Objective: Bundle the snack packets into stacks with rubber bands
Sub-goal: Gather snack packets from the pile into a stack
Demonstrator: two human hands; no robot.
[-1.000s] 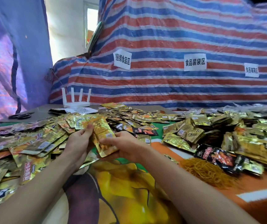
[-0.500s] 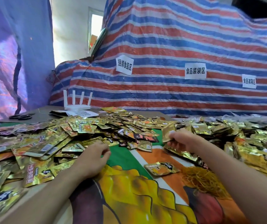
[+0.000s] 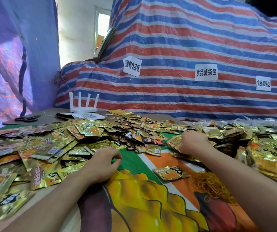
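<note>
Right hand [image 3: 193, 142]: fingers curled round packets [image 3: 174, 141]. Left hand [image 3: 103, 162]: loosely curled, empty, pile [image 3: 59, 148] just beyond fingertips. Risk: slick foil could slide apart, one-handed grip

A big tarpaulin [image 3: 184, 47] striped red, blue and white hangs across the back, draped over something bulky. Three white paper signs with black characters are stuck to it: one on the left [image 3: 132, 66], one in the middle [image 3: 206, 72], and a smaller one to the right [image 3: 263, 83]. A purple-blue sheet [image 3: 8, 64] hangs on the left, and between the two there's a pale wall with a bright window [image 3: 103, 25]. On a brown board [image 3: 50, 114] at the far left lie black scissors [image 3: 27, 118]. A white router [image 3: 83, 106] with four upright antennas stands just behind a sheet bearing a QR code [image 3: 90, 116]. Up front spreads a cloth [image 3: 142, 206] printed in yellow, orange and green.
</note>
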